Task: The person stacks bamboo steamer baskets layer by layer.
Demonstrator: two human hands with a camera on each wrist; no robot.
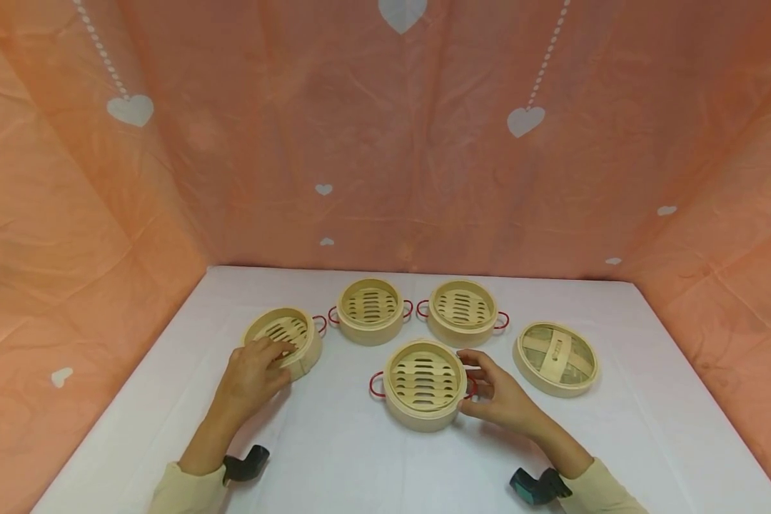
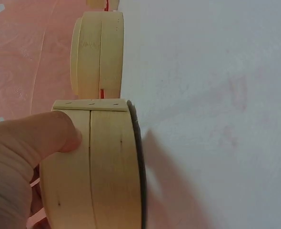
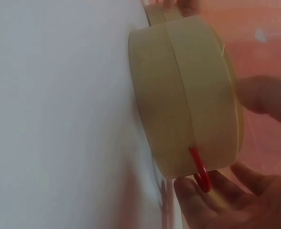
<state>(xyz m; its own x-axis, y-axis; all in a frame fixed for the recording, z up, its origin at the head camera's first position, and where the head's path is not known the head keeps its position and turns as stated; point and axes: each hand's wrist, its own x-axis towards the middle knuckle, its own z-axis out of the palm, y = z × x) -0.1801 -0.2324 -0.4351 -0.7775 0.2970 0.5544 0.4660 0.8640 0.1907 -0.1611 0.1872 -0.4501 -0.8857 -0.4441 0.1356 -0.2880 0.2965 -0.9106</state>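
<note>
On the left, a round bamboo steamer basket [image 1: 305, 357] with a slatted base is gripped at its near rim by my left hand [image 1: 250, 378]. The left thumb [image 2: 66, 133] presses its outer wall, while the other fingers reach over the rim. A second steamer basket [image 1: 424, 421] with red handles is in front at the centre. My right hand [image 1: 497, 396] holds its right side, with the thumb [image 3: 262, 98] at the rim and the fingers around the red handle [image 3: 201, 169]. In the right wrist view, part of those fingers is hidden behind the basket.
Two more steamer baskets, one left [image 1: 369, 335] and one right [image 1: 462, 335], stand at the back with red handles. A woven bamboo lid [image 1: 555, 385] lies at the right. The white table [image 1: 334, 471] is bounded by orange cloth [image 1: 411, 178] with pale hearts.
</note>
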